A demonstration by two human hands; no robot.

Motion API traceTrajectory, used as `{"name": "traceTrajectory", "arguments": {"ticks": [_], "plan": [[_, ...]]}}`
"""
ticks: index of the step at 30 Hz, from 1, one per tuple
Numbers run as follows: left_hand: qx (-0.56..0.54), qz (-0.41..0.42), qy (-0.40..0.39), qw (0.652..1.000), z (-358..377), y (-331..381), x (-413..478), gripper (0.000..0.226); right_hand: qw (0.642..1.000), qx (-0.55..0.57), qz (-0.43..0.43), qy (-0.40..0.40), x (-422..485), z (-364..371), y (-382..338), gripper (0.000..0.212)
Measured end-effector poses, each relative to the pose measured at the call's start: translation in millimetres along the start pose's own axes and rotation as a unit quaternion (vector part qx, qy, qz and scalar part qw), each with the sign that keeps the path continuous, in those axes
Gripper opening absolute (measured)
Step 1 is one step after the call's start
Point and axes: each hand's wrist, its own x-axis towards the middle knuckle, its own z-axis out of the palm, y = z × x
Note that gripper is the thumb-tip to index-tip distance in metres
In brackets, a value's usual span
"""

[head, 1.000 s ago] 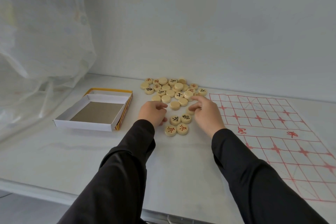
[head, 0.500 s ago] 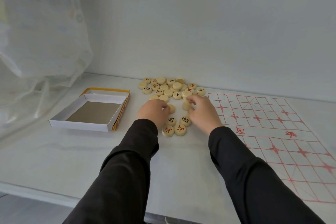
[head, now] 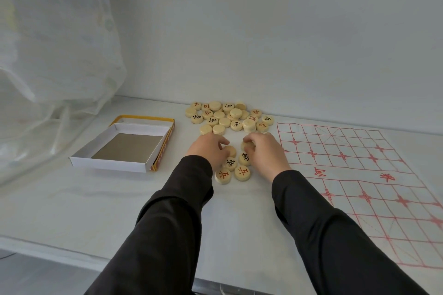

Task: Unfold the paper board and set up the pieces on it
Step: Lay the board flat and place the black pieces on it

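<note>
Right hand (head: 263,154) withdrew, curled; pinches a piece (head: 246,145)

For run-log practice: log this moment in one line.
red-gridded paper board: unfolded | round pale wooden pieces: off board | left hand: touching one | right hand: pinching one
</note>
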Motion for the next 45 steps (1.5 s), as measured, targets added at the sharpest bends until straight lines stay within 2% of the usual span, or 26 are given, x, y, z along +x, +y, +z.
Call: {"name": "traceTrajectory", "arguments": {"ticks": [8,11,18,21,24,31,35,37,41,45], "plan": [[-0.008,-0.023,-0.002,1.0,4.8,-0.5,0.3,0.038,0.999,0.034,0.025,0.025,-1.3,4.9,-2.5,0.03],[-0.015,-0.028,0.006,0.999,3.5,-1.0,-0.3,0.032,0.998,0.049,0.023,0.036,-0.7,3.5,-2.6,0.033],[-0.044,-0.025,0.045,0.998,0.8,-6.1,0.5,0.015,0.996,0.053,-0.004,0.073,-1.8,5.0,-6.6,0.02],[-0.004,-0.001,0.091,0.996,-2.9,-8.4,-1.0,0.01,0.996,0.038,-0.037,0.071,-4.4,7.0,-5.3,0.019],[0.052,0.023,0.107,0.993,-4.2,-13.0,-1.3,0.016,0.996,0.022,-0.058,0.068,-5.2,6.0,-4.7,0.02],[0.044,0.02,0.084,0.995,-7.1,-19.2,0.9,0.029,0.998,0.006,-0.069,-0.001,-3.6,5.6,-6.4,0.016],[0.032,0.018,0.016,0.999,-13.7,-17.1,-0.8,0.038,0.994,0.072,-0.042,0.071,-4.6,0.4,-6.1,0.027],[0.017,0.009,-0.011,1.0,-16.3,-16.9,-1.7,0.042,0.993,0.089,-0.031,0.073,-5.2,-1.6,-5.2,0.038],[-0.068,-0.008,-0.021,0.997,-18.2,-18.1,1.0,0.037,0.99,0.141,-0.001,0.0,-6.6,1.0,-7.5,0.049],[-0.171,-0.029,-0.051,0.983,-19.7,-14.9,-1.0,0.036,0.977,0.207,0.022,0.047,-6.3,1.6,-7.5,0.044]]}}
